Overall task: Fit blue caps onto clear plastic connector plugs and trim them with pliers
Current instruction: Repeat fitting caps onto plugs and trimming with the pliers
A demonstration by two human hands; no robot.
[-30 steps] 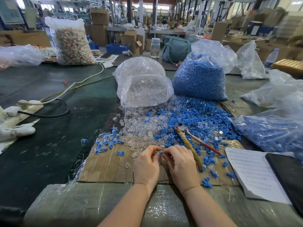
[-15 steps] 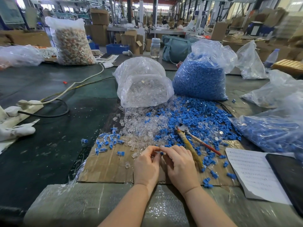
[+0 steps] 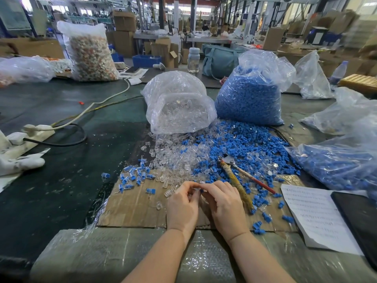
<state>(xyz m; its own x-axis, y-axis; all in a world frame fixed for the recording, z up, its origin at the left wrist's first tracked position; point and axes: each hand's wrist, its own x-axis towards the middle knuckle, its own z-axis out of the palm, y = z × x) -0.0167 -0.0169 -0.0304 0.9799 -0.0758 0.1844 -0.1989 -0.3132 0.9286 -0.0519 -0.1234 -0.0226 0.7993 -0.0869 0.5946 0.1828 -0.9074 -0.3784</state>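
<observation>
My left hand (image 3: 182, 207) and my right hand (image 3: 223, 205) meet fingertip to fingertip over a cardboard sheet (image 3: 134, 207). Between them sits a small clear plug (image 3: 196, 188), pinched by the left fingers, with a blue cap (image 3: 202, 190) pinched by the right fingers against it. Pliers (image 3: 236, 176) with one yellowish wrapped handle and one red handle lie just right of my right hand. Loose clear plugs (image 3: 175, 158) and loose blue caps (image 3: 244, 146) are heaped beyond my hands. Capped pieces (image 3: 134, 174) lie in a small group to the left.
A bag of clear plugs (image 3: 179, 103) and a bag of blue caps (image 3: 251, 94) stand behind the heaps. Another blue-filled bag (image 3: 336, 164) lies at right. A paper sheet (image 3: 314, 217) and a dark tablet (image 3: 361, 219) lie at the right front. Cables (image 3: 67, 123) cross the left tabletop.
My fingertips have shifted slightly while working the blue cap against the clear plug; both hands stay in the same spot. The pliers have not moved.
</observation>
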